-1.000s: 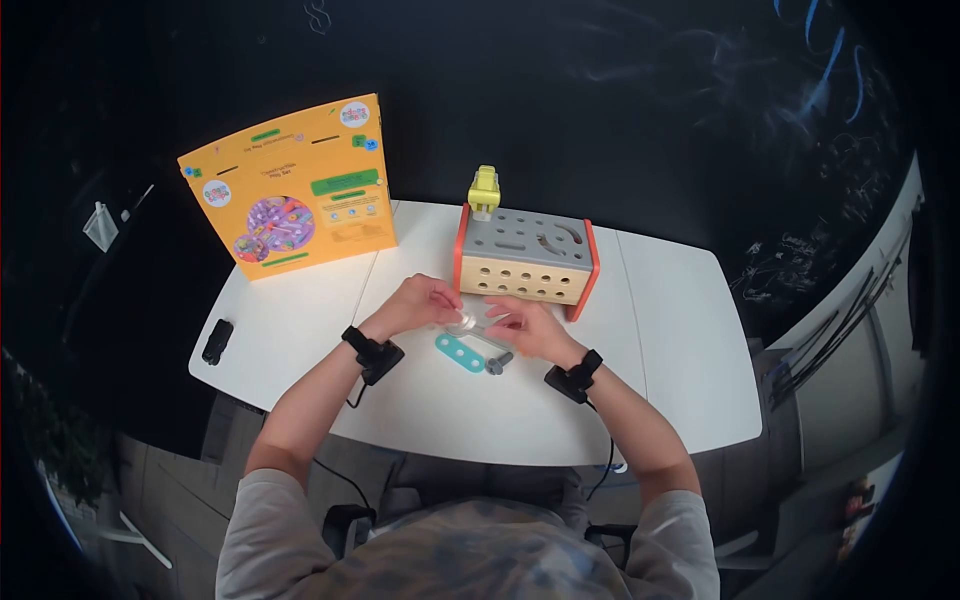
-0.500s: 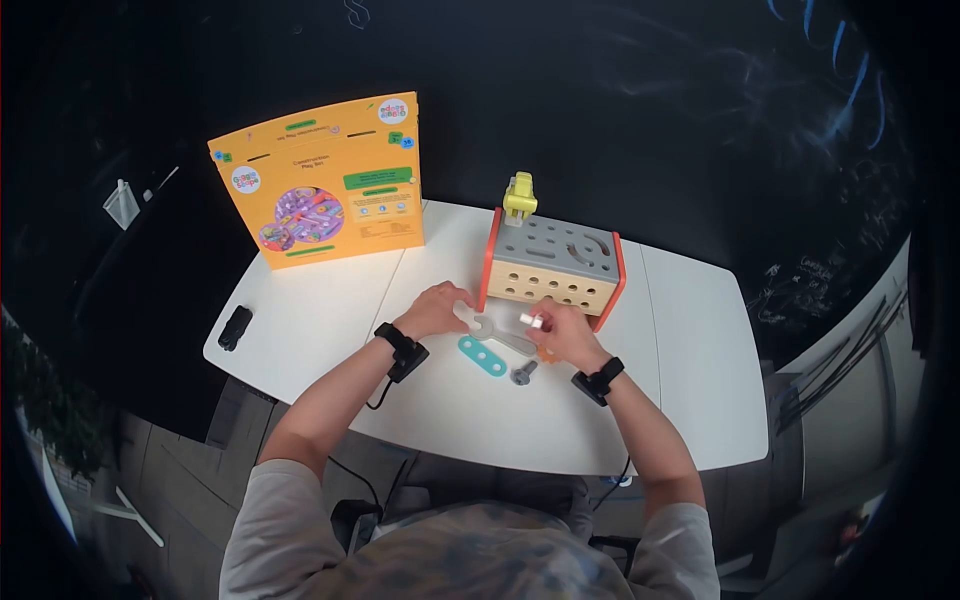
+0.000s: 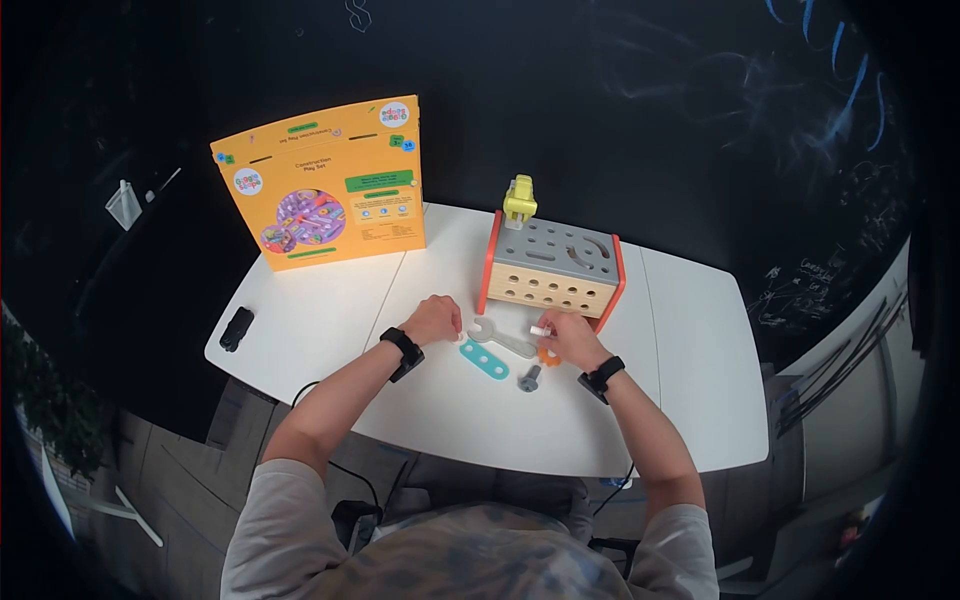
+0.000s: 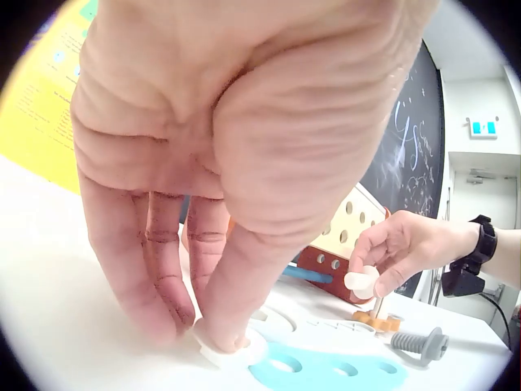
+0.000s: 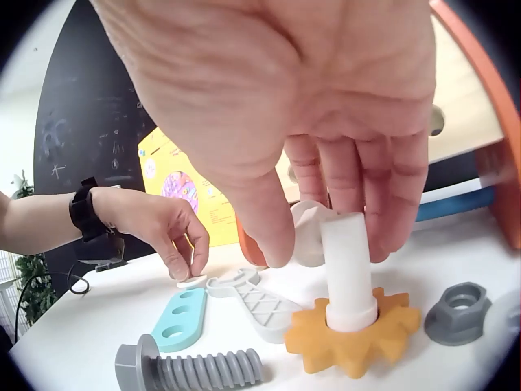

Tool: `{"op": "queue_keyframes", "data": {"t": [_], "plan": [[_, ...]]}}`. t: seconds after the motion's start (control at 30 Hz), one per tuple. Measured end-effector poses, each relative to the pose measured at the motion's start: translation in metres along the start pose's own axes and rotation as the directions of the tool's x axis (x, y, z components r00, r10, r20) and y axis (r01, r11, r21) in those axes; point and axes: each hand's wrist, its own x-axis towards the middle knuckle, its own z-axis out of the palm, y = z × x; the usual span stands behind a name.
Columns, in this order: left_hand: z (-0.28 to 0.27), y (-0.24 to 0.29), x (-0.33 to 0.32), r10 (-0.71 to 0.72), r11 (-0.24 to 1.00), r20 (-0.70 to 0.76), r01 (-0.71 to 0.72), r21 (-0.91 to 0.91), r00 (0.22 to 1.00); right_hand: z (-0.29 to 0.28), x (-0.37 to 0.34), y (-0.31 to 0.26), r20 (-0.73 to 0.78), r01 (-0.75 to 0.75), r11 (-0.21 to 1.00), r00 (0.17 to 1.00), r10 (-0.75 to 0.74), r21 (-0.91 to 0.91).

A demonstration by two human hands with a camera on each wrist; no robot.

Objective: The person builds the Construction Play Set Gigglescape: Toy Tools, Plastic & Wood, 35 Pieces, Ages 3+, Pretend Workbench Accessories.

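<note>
My left hand point(image 3: 435, 320) is low over the table, thumb and fingertips gripping a small white nut-like piece point(image 4: 213, 355) by the end of a teal strip with holes point(image 3: 484, 359). My right hand point(image 3: 572, 338) pinches a short white bolt-like piece point(image 4: 362, 282) between thumb and fingers, partly hidden by them. Right under it lies an orange gear point(image 5: 354, 346) with a white peg point(image 5: 348, 269) upright in its middle. Between the hands lies a pale grey wrench point(image 3: 505, 341). A grey bolt point(image 3: 530, 378) lies in front, nearer the body.
Behind the hands stands a toy workbench point(image 3: 555, 262) with holes and red-orange sides, a yellow clamp-like piece point(image 3: 519, 198) on its corner. A yellow box point(image 3: 325, 190) stands back left. A grey nut point(image 5: 460, 314) sits beside the gear. A black object point(image 3: 236, 328) is at the table's left.
Both hands have moved apart from over the wrench. The left came down to the teal strip's end; the right moved over the gear with the white piece. The head view has shifted slightly.
</note>
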Motion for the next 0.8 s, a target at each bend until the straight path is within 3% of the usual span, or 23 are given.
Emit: {"op": "queue_keyframes", "data": {"t": [0.23, 0.37, 0.57, 0.63, 0.8], "plan": [[-0.002, -0.003, 0.001, -0.014, 0.998, 0.05, 0.011, 0.065, 0.999, 0.007, 0.009, -0.007, 0.03, 0.027, 0.999, 0.999, -0.026, -0.042], [0.0, -0.005, 0.004, -0.011, 1.0, 0.076, 0.011, 0.001, 0.997, 0.013, 0.015, -0.005, 0.047, 0.034, 0.999, 0.998, -0.033, -0.027], [0.002, -0.006, 0.002, 0.07, 0.996, 0.09, -0.074, 0.044, 0.993, 0.017, 0.02, 0.002, 0.066, 0.002, 0.997, 0.998, 0.003, -0.08], [0.0, -0.005, 0.0, 0.05, 0.998, 0.085, -0.052, 0.021, 0.995, 0.017, 0.019, 0.004, 0.05, 0.077, 0.992, 0.996, -0.072, -0.1], [-0.007, -0.004, -0.004, -0.032, 0.99, 0.126, 0.05, -0.135, 0.991, 0.012, 0.021, 0.008, 0.043, 0.015, 0.999, 0.999, -0.013, -0.046]]}}
